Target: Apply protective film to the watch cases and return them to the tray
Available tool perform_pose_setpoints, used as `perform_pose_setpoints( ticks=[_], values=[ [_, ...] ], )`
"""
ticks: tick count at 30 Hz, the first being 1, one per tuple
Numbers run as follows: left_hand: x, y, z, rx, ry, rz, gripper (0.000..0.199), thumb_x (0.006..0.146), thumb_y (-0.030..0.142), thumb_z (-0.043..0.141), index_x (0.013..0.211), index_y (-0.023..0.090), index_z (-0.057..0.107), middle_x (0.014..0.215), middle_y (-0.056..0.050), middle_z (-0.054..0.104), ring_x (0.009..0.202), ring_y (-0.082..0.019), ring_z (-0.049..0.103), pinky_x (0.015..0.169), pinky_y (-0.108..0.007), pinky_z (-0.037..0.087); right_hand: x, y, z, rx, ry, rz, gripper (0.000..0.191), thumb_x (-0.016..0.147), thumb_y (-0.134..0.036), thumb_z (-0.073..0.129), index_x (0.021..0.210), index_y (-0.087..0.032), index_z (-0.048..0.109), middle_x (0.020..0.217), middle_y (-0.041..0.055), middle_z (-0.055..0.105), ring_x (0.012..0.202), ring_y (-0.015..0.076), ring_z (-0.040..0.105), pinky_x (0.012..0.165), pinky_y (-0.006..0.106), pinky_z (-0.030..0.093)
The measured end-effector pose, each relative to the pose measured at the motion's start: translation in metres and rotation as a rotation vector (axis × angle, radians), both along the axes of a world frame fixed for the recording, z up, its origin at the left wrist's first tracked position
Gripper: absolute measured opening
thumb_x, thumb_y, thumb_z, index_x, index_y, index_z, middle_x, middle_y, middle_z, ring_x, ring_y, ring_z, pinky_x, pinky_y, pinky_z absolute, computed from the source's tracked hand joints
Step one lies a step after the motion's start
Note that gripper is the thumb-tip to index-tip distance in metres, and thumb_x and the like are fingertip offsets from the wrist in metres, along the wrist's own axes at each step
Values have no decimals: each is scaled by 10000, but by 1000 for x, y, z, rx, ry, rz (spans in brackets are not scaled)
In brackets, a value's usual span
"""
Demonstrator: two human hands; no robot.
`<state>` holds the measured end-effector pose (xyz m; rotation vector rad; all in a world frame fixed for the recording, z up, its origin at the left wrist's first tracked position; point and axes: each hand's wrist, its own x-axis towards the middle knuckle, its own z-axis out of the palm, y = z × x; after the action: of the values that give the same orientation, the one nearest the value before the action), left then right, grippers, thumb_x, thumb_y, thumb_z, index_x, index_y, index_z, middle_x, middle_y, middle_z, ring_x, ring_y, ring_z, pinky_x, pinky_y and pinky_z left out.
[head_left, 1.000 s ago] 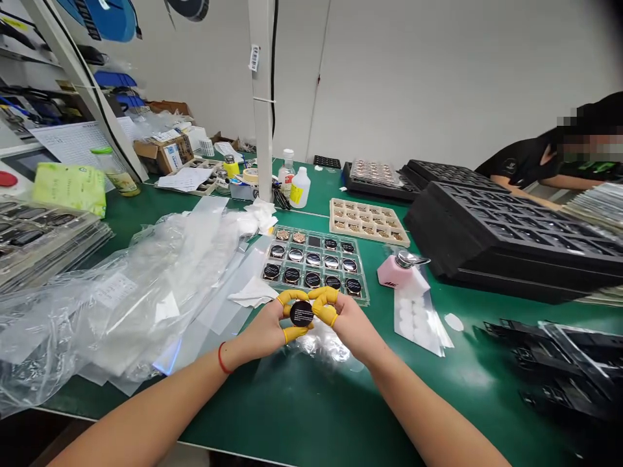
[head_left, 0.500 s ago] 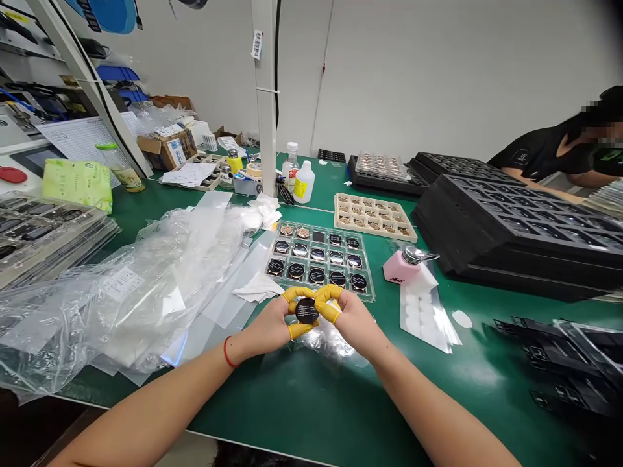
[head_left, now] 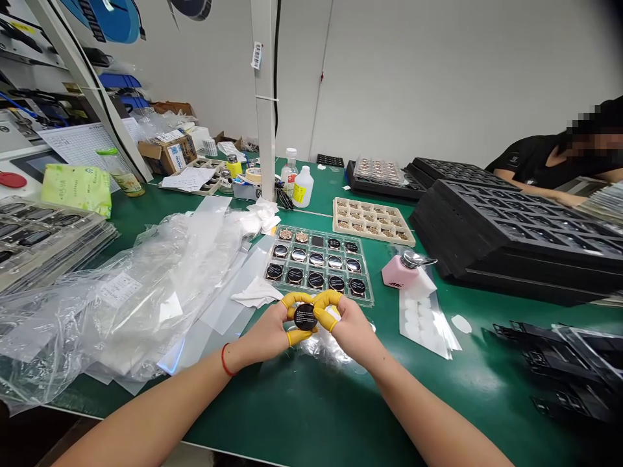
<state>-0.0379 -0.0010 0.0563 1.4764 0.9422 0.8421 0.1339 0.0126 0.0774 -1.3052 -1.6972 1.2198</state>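
Between both hands is a round black watch face with white print on its front, tilted up towards me. My left hand, in yellow finger cots, is closed around its left side, finger above and thumb below. My right hand, also in yellow finger cots, pinches at its upper right edge; whether a film is between the fingertips is too small to tell. Crumpled clear film lies beneath the hands. Just beyond them is a clear plastic tray with several similar round watch faces, some in rose gold colour.
Plastic bags cover the left side. A white cloth lies by the tray. To the right are a pink dispenser bottle, a sheet of white stickers and stacked black trays. A beige tray is behind. A co-worker sits back right.
My view has tilted up slightly, so the scene sits a little lower. Both hands keep their hold on the watch face. The co-worker's head has shifted a little.
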Motion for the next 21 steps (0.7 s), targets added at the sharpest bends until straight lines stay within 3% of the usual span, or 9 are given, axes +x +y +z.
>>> perform_pose_setpoints(
  ticks=[21],
  values=[
    [1,0,1,8,-4,-14,415,751,276,646,1128,236,478,1051,-44,623,867,-174,619,786,-306,488,-3,-2,3,84,-49,-37,59,716,-201,513,711,-207,571,858,28,621,861,194,561,800,341,426]
  ],
)
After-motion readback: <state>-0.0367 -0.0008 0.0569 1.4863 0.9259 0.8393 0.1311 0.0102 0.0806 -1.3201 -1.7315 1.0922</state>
